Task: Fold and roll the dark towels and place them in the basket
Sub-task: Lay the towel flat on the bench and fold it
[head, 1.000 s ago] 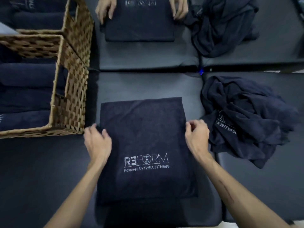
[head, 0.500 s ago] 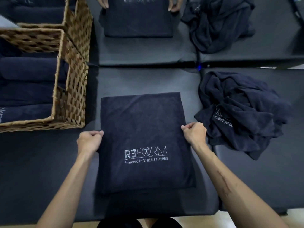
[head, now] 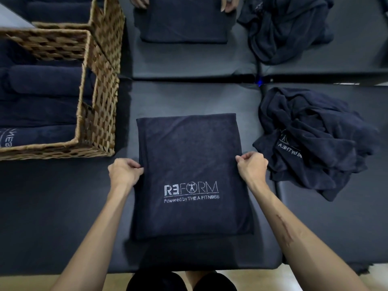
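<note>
I am looking down at a dark table (head: 189,97) that is filling most of the view, with a second table (head: 189,59) lying beyond it on the far side. At the left a wicker basket (head: 98,114) is sitting on the table and is holding rolled towels (head: 44,80) stacked side by side, and another basket (head: 109,22) is standing just behind it. On the right a loose pile (head: 310,139) of dark towels is lying crumpled, with a second pile (head: 285,28) at the far right. In the middle, near me, a folded towel (head: 189,156) is lying flat with its white REFORM logo (head: 191,189) facing up. My left hand (head: 123,173) is pinching its left edge with fingers clenched, and my right hand (head: 252,165) is gripping its right edge the same way. At the far edge another person's hands (head: 227,5) are resting on a second folded towel (head: 184,26); I cannot tell their grip.
</note>
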